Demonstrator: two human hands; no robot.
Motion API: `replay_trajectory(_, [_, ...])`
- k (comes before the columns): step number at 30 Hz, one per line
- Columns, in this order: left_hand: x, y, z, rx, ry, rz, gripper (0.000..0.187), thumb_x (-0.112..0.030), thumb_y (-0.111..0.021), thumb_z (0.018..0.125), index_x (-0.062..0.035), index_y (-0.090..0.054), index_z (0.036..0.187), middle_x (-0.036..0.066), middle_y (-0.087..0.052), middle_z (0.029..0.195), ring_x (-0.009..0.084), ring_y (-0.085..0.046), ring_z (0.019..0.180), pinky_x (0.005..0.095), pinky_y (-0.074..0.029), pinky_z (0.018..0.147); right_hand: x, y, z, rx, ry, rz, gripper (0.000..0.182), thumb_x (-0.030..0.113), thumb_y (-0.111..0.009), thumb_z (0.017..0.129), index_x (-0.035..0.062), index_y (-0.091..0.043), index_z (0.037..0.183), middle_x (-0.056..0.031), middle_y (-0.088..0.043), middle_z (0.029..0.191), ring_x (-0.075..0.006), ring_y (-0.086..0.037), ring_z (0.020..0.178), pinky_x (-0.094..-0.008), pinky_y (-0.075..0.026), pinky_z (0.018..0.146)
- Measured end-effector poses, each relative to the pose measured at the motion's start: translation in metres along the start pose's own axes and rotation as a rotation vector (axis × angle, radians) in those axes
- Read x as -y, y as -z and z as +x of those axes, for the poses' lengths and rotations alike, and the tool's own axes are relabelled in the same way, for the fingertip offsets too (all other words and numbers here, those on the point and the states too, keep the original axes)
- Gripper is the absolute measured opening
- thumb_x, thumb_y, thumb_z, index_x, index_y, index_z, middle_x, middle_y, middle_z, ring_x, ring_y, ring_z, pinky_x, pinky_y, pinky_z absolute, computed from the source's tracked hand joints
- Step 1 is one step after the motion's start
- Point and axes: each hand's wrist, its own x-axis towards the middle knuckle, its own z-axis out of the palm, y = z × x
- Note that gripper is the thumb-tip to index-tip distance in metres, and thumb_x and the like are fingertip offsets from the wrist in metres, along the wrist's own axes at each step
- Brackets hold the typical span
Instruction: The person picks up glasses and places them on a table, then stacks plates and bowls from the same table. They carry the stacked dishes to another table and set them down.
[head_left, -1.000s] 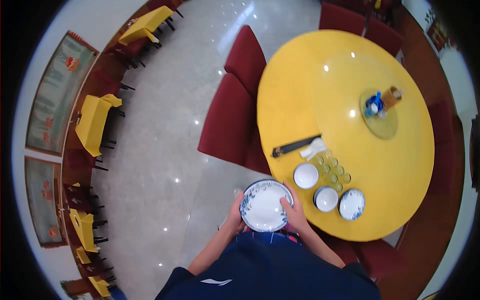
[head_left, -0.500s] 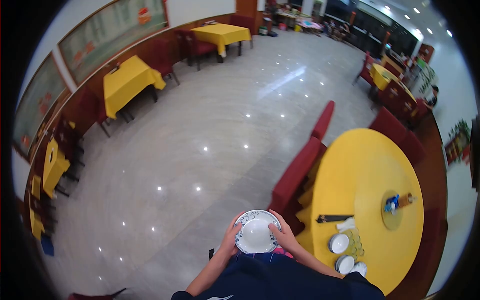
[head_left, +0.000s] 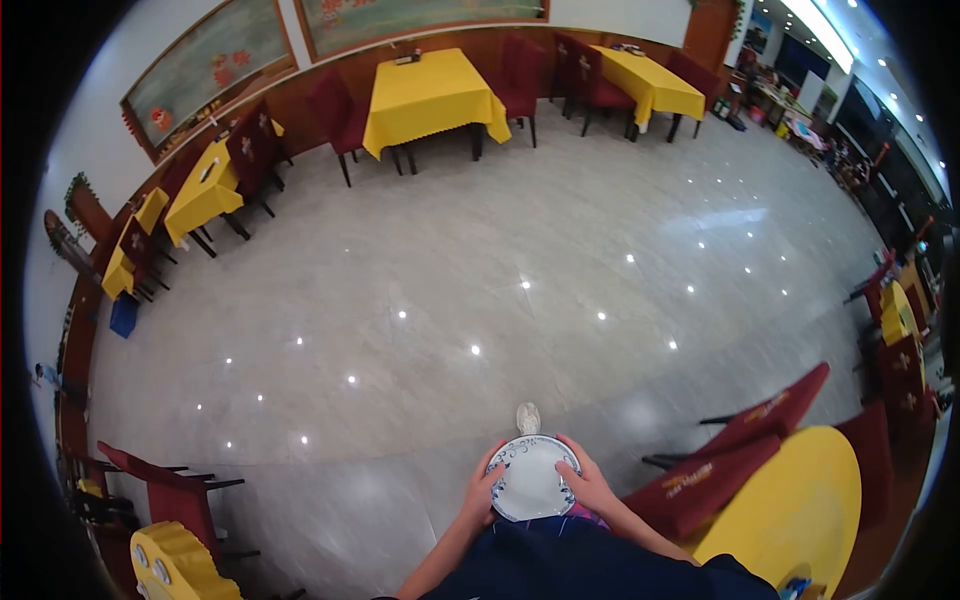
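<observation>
A white plate (head_left: 533, 478) with a blue patterned rim is held level in front of the dark blue shirt, at the bottom centre. My left hand (head_left: 484, 482) grips its left edge, the thumb on the rim. My right hand (head_left: 585, 478) holds the right edge in the same way, its thumb on the rim. Whether other plates are stacked beneath it cannot be seen. Just beyond the plate a light shoe (head_left: 528, 418) shows on the grey floor.
A round yellow table (head_left: 800, 500) with red chairs (head_left: 740, 440) stands at the lower right. Another yellow table (head_left: 180, 560) with dishes and a red chair (head_left: 180, 505) are at the lower left. Yellow-covered tables (head_left: 430, 95) line the far wall.
The view has turned left, so the round table has shifted right and partly out of view. The lower-left table and a shoe have appeared. Both hands still hold the plate.
</observation>
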Motion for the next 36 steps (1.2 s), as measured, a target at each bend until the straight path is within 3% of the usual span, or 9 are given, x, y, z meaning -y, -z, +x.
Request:
replay_trajectory(11, [-0.164, -0.082, 0.215, -0.102, -0.094, 0.042, 0.049, -0.003, -0.047, 0.095, -0.0076, -0.038, 0.143, 0.017, -0.052, 0.132, 0.0247, -0.054, 0.117, 0.0353, -0.047, 0.097, 0.056, 0.061, 0.296, 0.130, -0.048, 0.226, 0.050, 0.014, -0.052, 0.095, 0.0025, -0.039, 0.141, -0.0154, -0.053, 0.132, -0.0203, -0.050, 0.121, -0.0308, -0.038, 0.102])
replay_trajectory(17, [-0.225, -0.085, 0.286, -0.194, -0.196, -0.052, 0.053, -0.004, -0.047, 0.095, -0.0102, -0.034, 0.146, 0.017, -0.047, 0.136, 0.0263, -0.052, 0.120, 0.0372, -0.047, 0.098, 0.090, 0.058, 0.427, 0.326, -0.023, 0.029, 0.050, 0.019, -0.052, 0.096, 0.0063, -0.039, 0.142, -0.0159, -0.055, 0.130, -0.0229, -0.054, 0.117, -0.0321, -0.041, 0.099])
replay_trajectory(19, [-0.238, -0.073, 0.306, -0.227, -0.213, -0.109, 0.055, -0.004, -0.048, 0.095, -0.0099, -0.032, 0.146, 0.018, -0.046, 0.138, 0.0272, -0.052, 0.120, 0.0375, -0.047, 0.098, 0.099, 0.050, 0.461, 0.404, -0.100, 0.017, 0.050, 0.021, -0.052, 0.096, 0.0089, -0.039, 0.143, -0.0164, -0.056, 0.129, -0.0242, -0.056, 0.116, -0.0328, -0.042, 0.099])
replay_trajectory(22, [-0.279, -0.053, 0.351, -0.242, -0.260, -0.132, 0.054, -0.004, -0.049, 0.094, -0.0088, -0.033, 0.146, 0.018, -0.047, 0.136, 0.0280, -0.053, 0.119, 0.0389, -0.047, 0.097, 0.100, 0.025, 0.528, 0.405, 0.020, -0.019, 0.050, 0.021, -0.051, 0.096, 0.0100, -0.038, 0.143, -0.0166, -0.056, 0.129, -0.0244, -0.056, 0.116, -0.0334, -0.042, 0.098])
replay_trajectory(26, [-0.347, -0.027, 0.419, -0.204, -0.269, -0.195, 0.054, -0.003, -0.050, 0.093, -0.0074, -0.034, 0.145, 0.018, -0.050, 0.133, 0.0285, -0.054, 0.117, 0.0403, -0.048, 0.097, 0.130, -0.004, 0.617, 0.404, -0.039, -0.111, 0.051, 0.020, -0.051, 0.096, 0.0103, -0.037, 0.144, -0.0168, -0.056, 0.130, -0.0248, -0.056, 0.117, -0.0332, -0.042, 0.098])
replay_trajectory(28, [-0.388, -0.026, 0.454, -0.191, -0.269, -0.156, 0.054, -0.002, -0.051, 0.092, -0.0061, -0.036, 0.144, 0.018, -0.052, 0.131, 0.0281, -0.055, 0.115, 0.0403, -0.049, 0.096, 0.151, -0.014, 0.659, 0.361, -0.001, -0.120, 0.050, 0.015, -0.051, 0.096, 0.0067, -0.037, 0.144, -0.0152, -0.054, 0.130, -0.0193, -0.051, 0.120, -0.0310, -0.040, 0.100])
replay_trajectory(31, [-0.452, -0.036, 0.503, -0.151, -0.247, -0.170, 0.054, -0.001, -0.052, 0.092, -0.0061, -0.037, 0.143, 0.019, -0.052, 0.130, 0.0275, -0.055, 0.115, 0.0386, -0.049, 0.095, 0.196, -0.022, 0.720, 0.330, -0.047, -0.037, 0.050, 0.014, -0.051, 0.096, 0.0065, -0.037, 0.143, -0.0153, -0.052, 0.132, -0.0196, -0.049, 0.121, -0.0315, -0.039, 0.101])
replay_trajectory(36, [-0.529, -0.057, 0.580, -0.043, -0.196, -0.079, 0.053, 0.000, -0.052, 0.091, -0.0067, -0.040, 0.142, 0.018, -0.053, 0.130, 0.0253, -0.055, 0.115, 0.0349, -0.048, 0.095, 0.213, -0.016, 0.796, 0.180, 0.001, -0.077, 0.050, 0.013, -0.051, 0.096, 0.0052, -0.037, 0.143, -0.0148, -0.051, 0.133, -0.0200, -0.049, 0.122, -0.0308, -0.038, 0.102])
